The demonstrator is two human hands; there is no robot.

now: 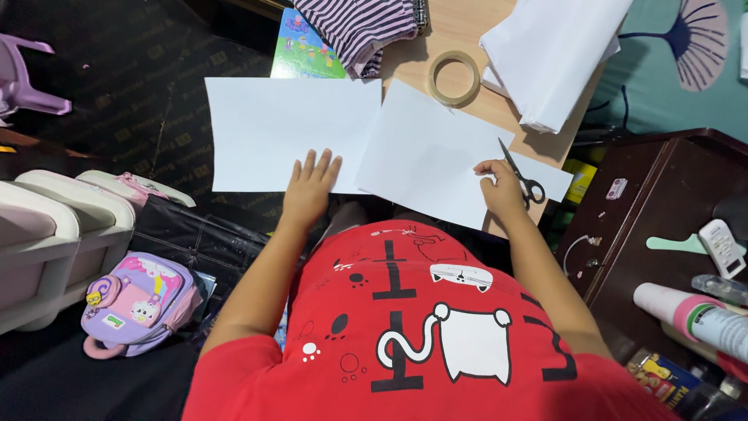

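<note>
Here, left hand [310,187] fingers spread flat on white paper [292,132], right hand [499,187] fingers closed around black scissors [520,175].

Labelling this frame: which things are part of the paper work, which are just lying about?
In use:
left hand flat on left white sheet
right hand on right white sheet
scissors beside it

Lying about:
tape roll
folded white paper stack
striped cloth
picture book
small backpack
</note>
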